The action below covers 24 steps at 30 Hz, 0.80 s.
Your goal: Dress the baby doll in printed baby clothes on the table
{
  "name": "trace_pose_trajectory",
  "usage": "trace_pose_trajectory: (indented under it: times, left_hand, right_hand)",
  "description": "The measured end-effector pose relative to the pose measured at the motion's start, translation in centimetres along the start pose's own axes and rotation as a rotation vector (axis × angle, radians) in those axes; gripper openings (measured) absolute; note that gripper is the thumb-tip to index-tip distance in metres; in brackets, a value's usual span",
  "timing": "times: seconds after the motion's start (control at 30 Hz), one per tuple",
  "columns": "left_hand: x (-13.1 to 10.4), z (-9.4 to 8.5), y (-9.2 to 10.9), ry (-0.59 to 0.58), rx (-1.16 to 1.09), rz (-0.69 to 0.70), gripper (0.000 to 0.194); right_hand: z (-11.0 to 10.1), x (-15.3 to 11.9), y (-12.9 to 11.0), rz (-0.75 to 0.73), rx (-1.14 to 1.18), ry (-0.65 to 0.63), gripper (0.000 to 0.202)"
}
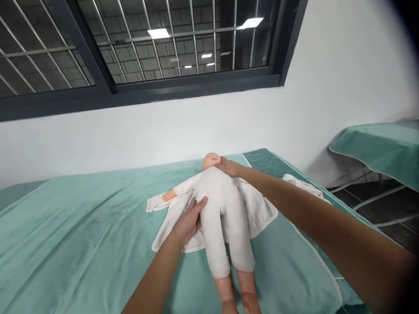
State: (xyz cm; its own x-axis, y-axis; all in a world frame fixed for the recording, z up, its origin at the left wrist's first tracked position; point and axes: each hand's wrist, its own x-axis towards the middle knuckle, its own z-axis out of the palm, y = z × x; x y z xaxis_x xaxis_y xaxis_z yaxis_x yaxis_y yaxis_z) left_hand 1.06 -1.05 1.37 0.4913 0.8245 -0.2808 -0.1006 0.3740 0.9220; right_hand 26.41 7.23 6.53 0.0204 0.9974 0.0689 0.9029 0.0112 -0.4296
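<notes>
A baby doll with a white cloth body lies on its back, head toward the wall and feet toward me. Beneath it a white garment is spread open, and one printed sleeve lies under the doll's hand on the left. My left hand grips the side of the doll's hip, thumb on top, with its other fingers partly hidden beneath. My right hand rests beside the doll's head and shoulder; its fingers are partly hidden there, and what they hold, if anything, is unclear.
A green sheet with wrinkles covers the bed. Past my right forearm lies a crumpled white printed cloth. Behind the bed stand a white wall and a dark-framed window. Another green-covered surface is at the right.
</notes>
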Motion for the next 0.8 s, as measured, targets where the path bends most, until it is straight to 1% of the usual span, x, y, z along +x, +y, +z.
trace_pose_trajectory:
  times: [0.07,0.1,0.13,0.2,0.23,0.27,0.33,0.37,0.4,0.47,0.5,0.57,0.67,0.73,0.8]
  left_hand:
    - [0.0,-1.4,0.6,0.008,0.157,0.013,0.06]
    - [0.0,-2.2,0.9,0.047,0.264,0.05,0.055]
    - [0.2,-2.9,1.1,0.117,0.395,0.118,0.05]
    - [0.8,-4.3,1.3,0.301,0.726,0.315,0.037]
    - [1.3,-4.9,1.2,0.387,0.902,0.407,0.031]
    - [1.7,-5.3,1.0,0.453,1.069,0.468,0.028]
    - [2.7,-5.9,0.3,0.538,1.327,0.507,0.027]
    - [3.1,-6.1,-0.2,0.567,1.402,0.502,0.027]
    - [3.4,-6.2,-0.6,0.59,1.448,0.493,0.028]
    - [3.7,-6.4,-1.2,0.621,1.482,0.475,0.029]
    - [3.7,-6.5,-1.4,0.629,1.481,0.459,0.03]
    - [3.6,-6.6,-1.6,0.628,1.473,0.425,0.032]
    - [3.8,-6.6,-1.2,0.636,1.449,0.39,0.034]
    - [4.5,-6.8,-0.5,0.635,1.378,0.344,0.033]
    - [5.5,-7.4,0.4,0.615,1.296,0.298,0.028]
  right_hand:
    - [-0.7,0.1,0.1,0.009,-0.094,0.032,0.069]
    - [-1.2,0.2,-0.1,0.006,-0.141,0.059,0.068]
    - [-1.5,0.2,-0.5,-0.008,-0.184,0.09,0.065]
    - [-1.7,0.4,-2.3,-0.072,-0.248,0.149,0.053]
    - [-1.4,0.4,-3.7,-0.12,-0.27,0.164,0.047]
    - [-0.8,0.5,-5.3,-0.176,-0.289,0.162,0.043]
    - [1.3,0.7,-8.7,-0.304,-0.325,0.102,0.04]
    - [2.6,0.8,-10.3,-0.374,-0.342,0.048,0.04]
    - [4.0,0.9,-11.7,-0.423,-0.361,-0.003,0.039]
    - [6.4,1.3,-13.7,-0.464,-0.391,-0.074,0.04]
    - [7.3,1.5,-14.2,-0.457,-0.401,-0.103,0.04]
    - [8.3,1.9,-14.5,-0.408,-0.41,-0.157,0.037]
    - [8.2,2.3,-13.8,-0.334,-0.395,-0.209,0.037]
    - [7.6,2.2,-13.1,-0.316,-0.37,-0.189,0.039]
    - [7.0,1.9,-12.5,-0.309,-0.339,-0.136,0.043]
